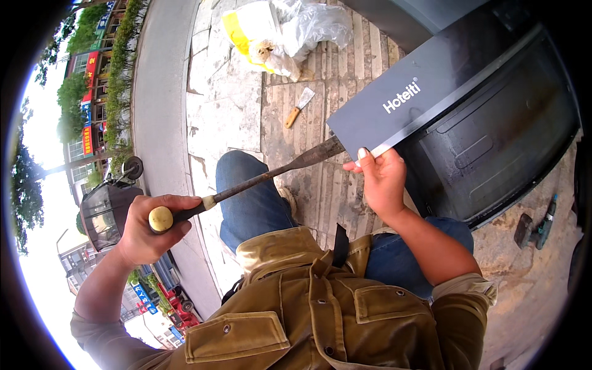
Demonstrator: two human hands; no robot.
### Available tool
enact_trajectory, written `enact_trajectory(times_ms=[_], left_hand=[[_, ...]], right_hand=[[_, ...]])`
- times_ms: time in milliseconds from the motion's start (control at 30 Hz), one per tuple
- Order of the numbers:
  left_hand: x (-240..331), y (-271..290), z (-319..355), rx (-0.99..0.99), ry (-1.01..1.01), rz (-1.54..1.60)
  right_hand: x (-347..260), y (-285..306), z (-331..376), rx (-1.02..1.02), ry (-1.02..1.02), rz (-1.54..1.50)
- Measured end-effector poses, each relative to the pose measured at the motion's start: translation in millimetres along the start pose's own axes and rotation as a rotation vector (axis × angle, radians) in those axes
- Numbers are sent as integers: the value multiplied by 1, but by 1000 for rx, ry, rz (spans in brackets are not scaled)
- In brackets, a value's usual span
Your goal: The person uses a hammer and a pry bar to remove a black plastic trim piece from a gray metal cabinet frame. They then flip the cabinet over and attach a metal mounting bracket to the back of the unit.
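My left hand [157,225] is wrapped round the handle of a long pry bar [259,179], whose pale yellow end cap faces up. Its dark shaft widens into a flattened blade that reaches the near corner of a grey panel [394,102]; the tip is hidden there. With thumb on top and fingers tucked below, my right hand [383,179] pinches the panel's near edge. The panel, with white lettering, runs along one side of a black metal appliance housing [487,135]. That housing lies in front of me to the right, its shallow recessed face stained and shiny.
A scraper with a wooden handle [298,110] lies on the paving [320,98] beyond my knee. Farther off are a white-and-yellow bag [250,31] and a clear plastic bag [317,28]. Dark-and-green tools [542,225] rest at the right. A road [157,80] runs along the left.
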State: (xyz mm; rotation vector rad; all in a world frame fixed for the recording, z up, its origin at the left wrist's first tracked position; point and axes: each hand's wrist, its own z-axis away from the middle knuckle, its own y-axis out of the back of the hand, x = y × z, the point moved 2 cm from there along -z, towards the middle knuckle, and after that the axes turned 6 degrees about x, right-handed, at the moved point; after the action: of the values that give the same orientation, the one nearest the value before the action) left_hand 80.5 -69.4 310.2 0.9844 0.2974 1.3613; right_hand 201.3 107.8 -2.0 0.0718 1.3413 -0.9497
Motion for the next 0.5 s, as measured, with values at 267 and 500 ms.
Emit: enact_trajectory(times_ms=[267, 500], left_hand=[[-44, -22, 4, 81, -124, 103], [-27, -10, -3, 24, -128, 88]], right_hand=[[-6, -3, 0, 35, -21, 47], [-7, -7, 1, 52, -12, 33]])
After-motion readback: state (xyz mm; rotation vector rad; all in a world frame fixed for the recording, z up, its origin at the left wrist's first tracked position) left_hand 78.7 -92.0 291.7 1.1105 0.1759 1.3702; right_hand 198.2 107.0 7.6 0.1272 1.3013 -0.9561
